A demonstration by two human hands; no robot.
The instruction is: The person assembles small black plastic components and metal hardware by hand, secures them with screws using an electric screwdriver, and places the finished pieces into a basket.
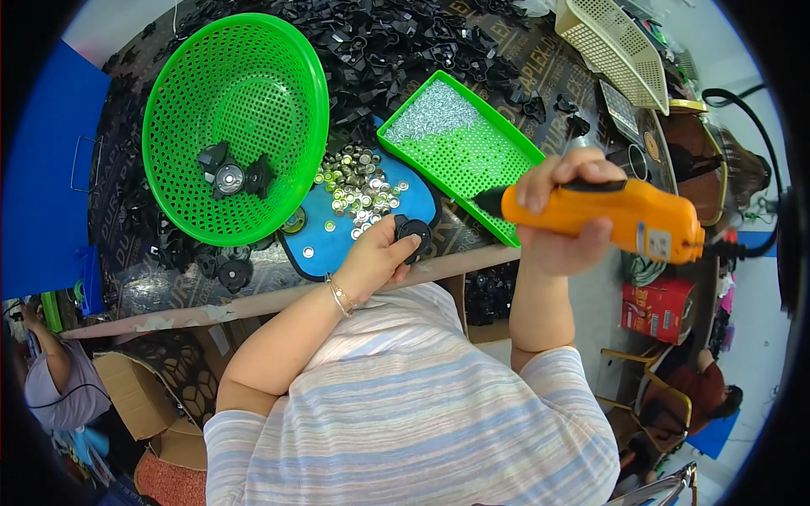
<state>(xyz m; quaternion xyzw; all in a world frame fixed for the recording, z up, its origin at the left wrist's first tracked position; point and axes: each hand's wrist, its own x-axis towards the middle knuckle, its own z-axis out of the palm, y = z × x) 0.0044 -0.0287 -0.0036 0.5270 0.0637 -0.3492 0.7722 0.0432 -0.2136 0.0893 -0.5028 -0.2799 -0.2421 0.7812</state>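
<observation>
- left hand point(375, 257): at the near right edge of the blue mat point(325, 257); fingers and thumb closed on a round black part point(415, 239), which sits over that edge. forearm slants in from the near left; bracelet point(340, 295) at the wrist.
- right hand point(564, 207): raised, well right of the mat; fingers wrapped around an orange power tool point(616, 212). forearm nearly upright in view. tool lies roughly crosswise, dark nose toward the mat, cord point(732, 250) leaving the far end.
- on the mat: pile of small round metal pieces point(359, 190), a few strays nearer its left side.
- right of and beyond the mat: green tray point(402, 158) with small silvery pieces point(430, 110) gathered at its far end. right hand and tool hide part of its near right side.
- left of the mat: round green basket point(181, 110), a few black pieces point(232, 175) inside.
- beyond the mat: broad heap of black parts point(396, 42) across the table.
- far right of the mat: cream basket point(620, 55); red box point(658, 309) lower down.
</observation>
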